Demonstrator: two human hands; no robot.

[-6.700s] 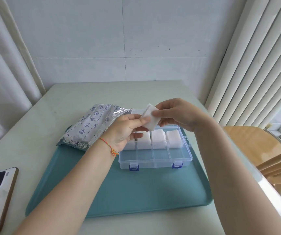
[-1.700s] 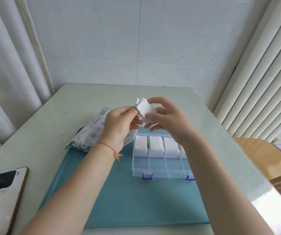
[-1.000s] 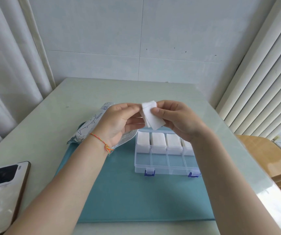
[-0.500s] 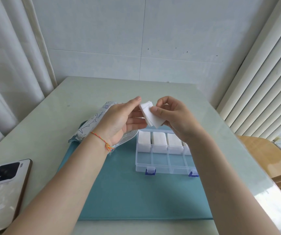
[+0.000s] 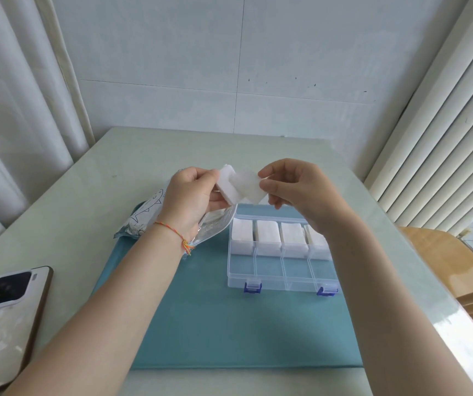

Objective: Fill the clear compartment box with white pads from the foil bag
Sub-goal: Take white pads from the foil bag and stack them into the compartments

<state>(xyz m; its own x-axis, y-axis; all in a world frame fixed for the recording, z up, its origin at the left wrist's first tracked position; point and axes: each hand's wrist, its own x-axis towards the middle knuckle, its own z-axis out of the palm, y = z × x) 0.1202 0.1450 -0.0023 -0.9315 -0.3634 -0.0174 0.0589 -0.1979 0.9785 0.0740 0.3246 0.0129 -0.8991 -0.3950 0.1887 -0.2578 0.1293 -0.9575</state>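
My left hand (image 5: 189, 197) holds a small stack of white pads (image 5: 226, 186) above the table. My right hand (image 5: 301, 185) pinches the corner of one thin pad (image 5: 249, 187) that fans out to the right of the stack. Below them the clear compartment box (image 5: 282, 274) sits open on the teal tray (image 5: 243, 332). Its far row of compartments holds white pads (image 5: 268, 234); its near row shows only the tray through it. The foil bag (image 5: 155, 212) lies at the tray's far left corner, mostly behind my left hand.
A white phone (image 5: 6, 318) lies face down near the table's left front edge. A wooden chair (image 5: 446, 267) stands beside the table on the right. Curtains hang left, blinds right, and a tiled wall is behind the table.
My hands have drawn apart: the right hand has pulled one thin pad to the right, off the stack that the left hand now grips. Earlier both hands held the stack together.
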